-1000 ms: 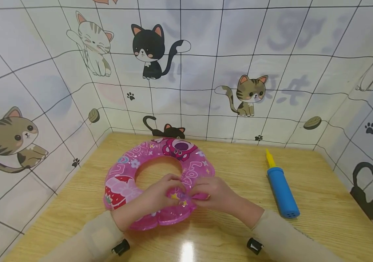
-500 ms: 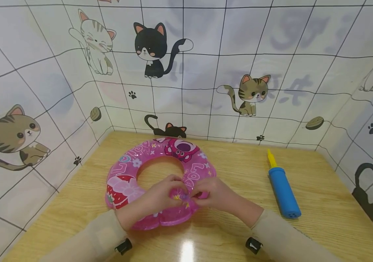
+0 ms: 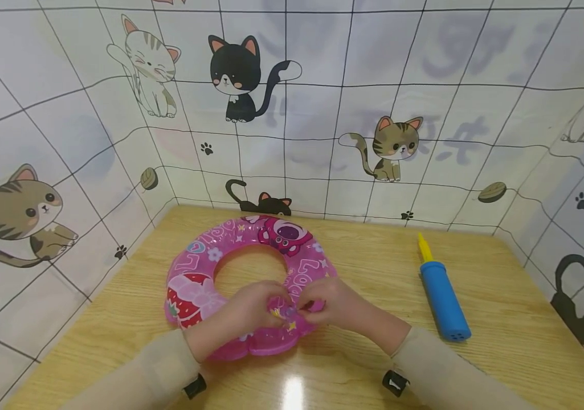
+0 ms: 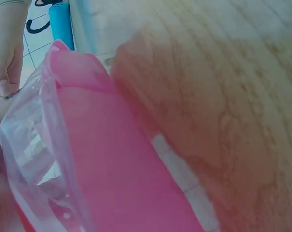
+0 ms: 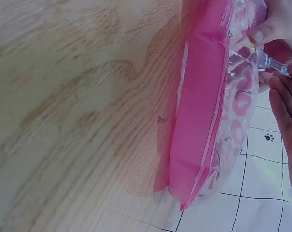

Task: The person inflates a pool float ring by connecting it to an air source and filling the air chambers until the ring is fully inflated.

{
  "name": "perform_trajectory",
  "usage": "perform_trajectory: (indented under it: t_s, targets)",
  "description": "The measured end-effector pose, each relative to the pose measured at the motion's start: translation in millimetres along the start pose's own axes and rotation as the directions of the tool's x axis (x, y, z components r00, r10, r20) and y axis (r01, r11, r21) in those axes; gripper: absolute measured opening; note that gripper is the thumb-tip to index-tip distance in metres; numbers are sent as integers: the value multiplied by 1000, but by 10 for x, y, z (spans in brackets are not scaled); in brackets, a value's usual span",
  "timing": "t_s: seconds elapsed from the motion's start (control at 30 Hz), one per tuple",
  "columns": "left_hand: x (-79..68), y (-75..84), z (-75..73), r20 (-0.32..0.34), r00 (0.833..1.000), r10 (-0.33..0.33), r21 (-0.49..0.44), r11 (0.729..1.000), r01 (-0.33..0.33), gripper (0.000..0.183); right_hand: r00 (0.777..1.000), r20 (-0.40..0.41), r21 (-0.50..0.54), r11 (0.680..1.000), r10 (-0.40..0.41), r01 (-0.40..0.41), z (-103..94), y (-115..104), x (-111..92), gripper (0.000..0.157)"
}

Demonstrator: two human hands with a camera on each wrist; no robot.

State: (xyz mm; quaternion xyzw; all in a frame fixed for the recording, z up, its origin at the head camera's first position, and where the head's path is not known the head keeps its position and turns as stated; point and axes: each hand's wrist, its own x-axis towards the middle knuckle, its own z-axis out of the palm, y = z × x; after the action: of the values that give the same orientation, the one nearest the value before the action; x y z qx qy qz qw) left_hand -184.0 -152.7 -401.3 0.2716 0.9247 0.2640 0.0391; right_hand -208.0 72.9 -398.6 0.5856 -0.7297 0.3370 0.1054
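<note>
A pink inflatable swim ring point(image 3: 196, 262) with strawberry and bear prints lies on the table, plumped with air. On its near right part stands a clear air valve point(image 5: 264, 60), seen best in the right wrist view. My left hand point(image 3: 256, 307) pinches the ring's film around the base of that valve with thumb and fingers. From the other side my right hand point(image 3: 335, 304) pinches the tip of the valve, its fingertips hiding the end. The left wrist view shows the ring's smooth pink side point(image 4: 112, 159) close up, with the left hand only partly visible.
To the right on the wooden table point(image 3: 374, 364) lies a blue hand pump point(image 3: 445, 302) with a yellow nozzle point(image 3: 424, 247) pointing away. A cat-printed cloth wall point(image 3: 312, 114) encloses the table at the back and both sides.
Both hands stay at the valve with only small finger shifts. The whole view has moved slightly; ring and pump lie where they were.
</note>
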Motion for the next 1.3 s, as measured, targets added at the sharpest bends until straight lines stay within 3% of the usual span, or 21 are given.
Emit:
perform_trajectory:
  t_s: [0.27, 0.43, 0.67, 0.93, 1.3]
  targets:
    - [4, -8, 54, -57, 998, -26, 22, 999, 27, 36, 999, 36, -34, 999, 26, -25, 11, 3, 11, 13]
    - [4, 9, 44, -73, 997, 10, 28, 1000, -8, 32, 997, 67, -15, 999, 37, -36, 22, 35, 18, 10]
    - [61, 0, 35, -83, 995, 61, 81, 995, -54, 27, 972, 142, 36, 981, 185, -192, 10, 60, 20, 12]
    - [87, -5, 57, -98, 994, 46, 127, 991, -33, 39, 963, 137, 32, 971, 230, -237, -38, 29, 42, 9]
    - [89, 40, 58, -65, 997, 46, 203, 979, -31, 44, 965, 102, -19, 970, 243, -242, -91, 17, 26, 9]
